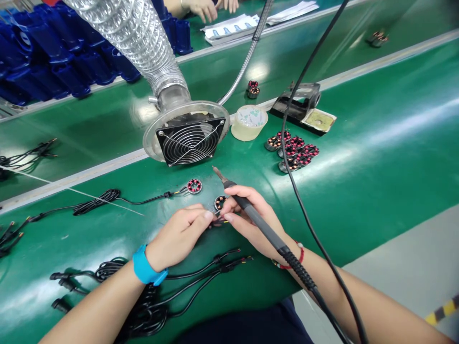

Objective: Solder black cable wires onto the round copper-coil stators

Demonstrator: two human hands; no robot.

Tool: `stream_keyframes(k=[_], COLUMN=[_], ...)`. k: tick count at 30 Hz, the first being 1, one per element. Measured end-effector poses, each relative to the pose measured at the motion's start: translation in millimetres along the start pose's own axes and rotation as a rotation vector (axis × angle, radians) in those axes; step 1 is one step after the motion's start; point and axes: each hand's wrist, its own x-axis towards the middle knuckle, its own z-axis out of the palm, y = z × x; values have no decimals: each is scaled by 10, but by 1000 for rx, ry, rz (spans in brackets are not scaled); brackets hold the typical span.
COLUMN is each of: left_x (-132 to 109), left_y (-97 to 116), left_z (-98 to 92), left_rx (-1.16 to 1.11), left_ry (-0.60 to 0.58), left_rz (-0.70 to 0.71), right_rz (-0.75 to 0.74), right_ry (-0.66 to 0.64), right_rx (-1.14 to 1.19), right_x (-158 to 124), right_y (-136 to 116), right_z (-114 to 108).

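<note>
My right hand (256, 215) holds a soldering iron (265, 228) between thumb and fingers, its bare tip pointing up and away to the left. Thumb and forefinger of my left hand (179, 236) are pinched on thin wires (217, 222), where my right fingertips also meet. Just beyond the fingertips is a small motor stator (219, 202) with copper windings, partly covered by my right fingers. To the left lies another stator (194, 186) with red parts, joined to a black cable (143, 202). Below my hands are black cables (201, 274) with stripped coloured ends.
A fume extractor fan (191, 141) on a foil duct hangs ahead. Behind my hands stand a tape roll (249, 123), an iron stand with sponge (319, 119) and several stators (296, 150). The iron's cord (301, 196) crosses the right side. Another person's hands (204, 8) are across the bench.
</note>
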Motion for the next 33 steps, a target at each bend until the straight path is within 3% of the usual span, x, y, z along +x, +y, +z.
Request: stream_keyframes(k=[9,15,18,22,28,33], left_x=[17,48,97,164,185,187], left_y=[33,18,-39,-154,-223,-221], left_z=[59,72,32,-50,-92,-90], left_rx=[107,-256,-139,65,187,292], left_ry=[-12,-32,24,87,69,77], left_rz=[24,-146,-119,-126,-128,-16], right_rz=[-141,-107,-49,81,-73,-99], right_ry=[-38,-60,-28,117,264,248], right_rx=[-94,-117,-134,-204,-374,-365], right_x=[1,-35,-32,-19,-27,-117], right_y=[-3,53,60,-10,-99,-61], right_z=[6,39,27,-45,-143,-186])
